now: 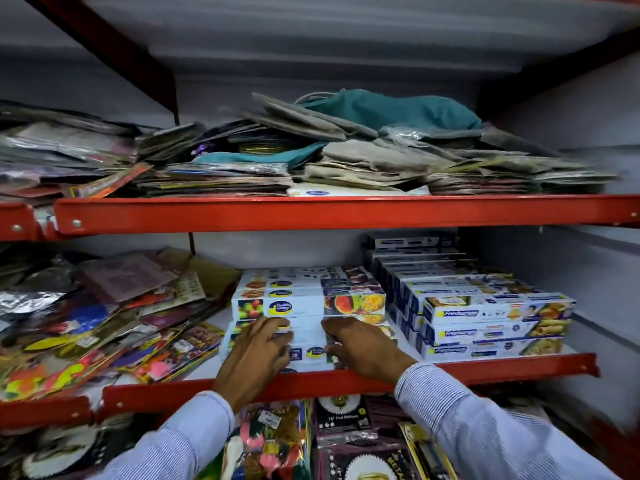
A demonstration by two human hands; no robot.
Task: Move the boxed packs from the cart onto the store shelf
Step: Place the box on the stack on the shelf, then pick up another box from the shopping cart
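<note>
- the left hand (pixel 256 351) lies flat on the front of the white boxed packs (pixel 308 306) on the store shelf (pixel 502 370); its fingers (pixel 277 323) are spread out and press on the boxes, not wrapped around any.
- the right hand (pixel 360 348) lies just beside it on the same low boxes, fingers bent a little and touching the box fronts, not gripping all the way around.
- the white boxed packs sit in a stack in the middle of the lower red shelf, with fruit pictures on them.
- a pile of blue and white boxes (pixel 485 313) stands right next to them on the right.
- bright shiny packets (pixel 104 323) lie in a messy heap on the left.
- the shelf above holds flat grey bags (pixel 346 157) and a teal cloth (pixel 391 109).
- both arms wear light striped sleeves (pixel 485 427).
</note>
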